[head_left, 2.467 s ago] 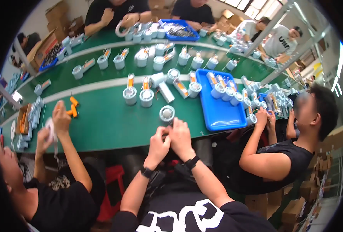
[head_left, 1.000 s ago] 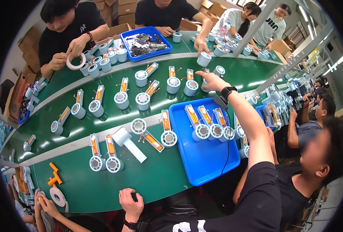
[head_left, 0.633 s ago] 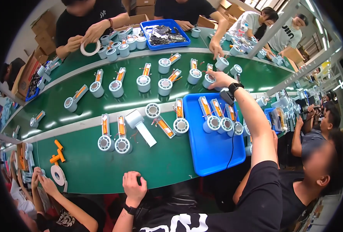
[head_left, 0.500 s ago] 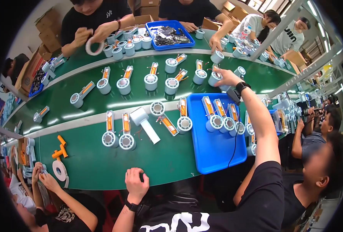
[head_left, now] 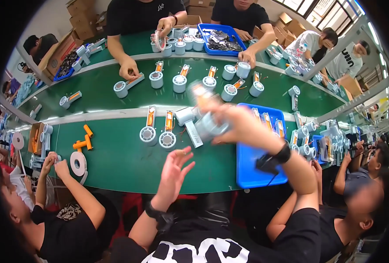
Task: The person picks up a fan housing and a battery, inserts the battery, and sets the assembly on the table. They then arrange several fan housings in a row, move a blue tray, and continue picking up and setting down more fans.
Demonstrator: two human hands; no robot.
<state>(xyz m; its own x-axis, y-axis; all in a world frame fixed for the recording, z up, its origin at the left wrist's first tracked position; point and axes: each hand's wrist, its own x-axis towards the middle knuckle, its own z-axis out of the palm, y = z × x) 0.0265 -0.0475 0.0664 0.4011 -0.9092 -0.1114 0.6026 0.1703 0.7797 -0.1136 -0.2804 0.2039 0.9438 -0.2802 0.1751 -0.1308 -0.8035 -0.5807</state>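
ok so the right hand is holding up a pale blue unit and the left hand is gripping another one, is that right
Not quite: the left hand isn't gripping a unit; the head view shows it open, fingers apart, with nothing visible in it. The right hand is indeed holding up a pale blue unit, blurred there.

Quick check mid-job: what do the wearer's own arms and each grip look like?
The left grip and right grip are ungloved hands. The left wrist strap and right wrist strap are black, each with a dark, boxy piece. The forearms are bare; the short sleeves are black.
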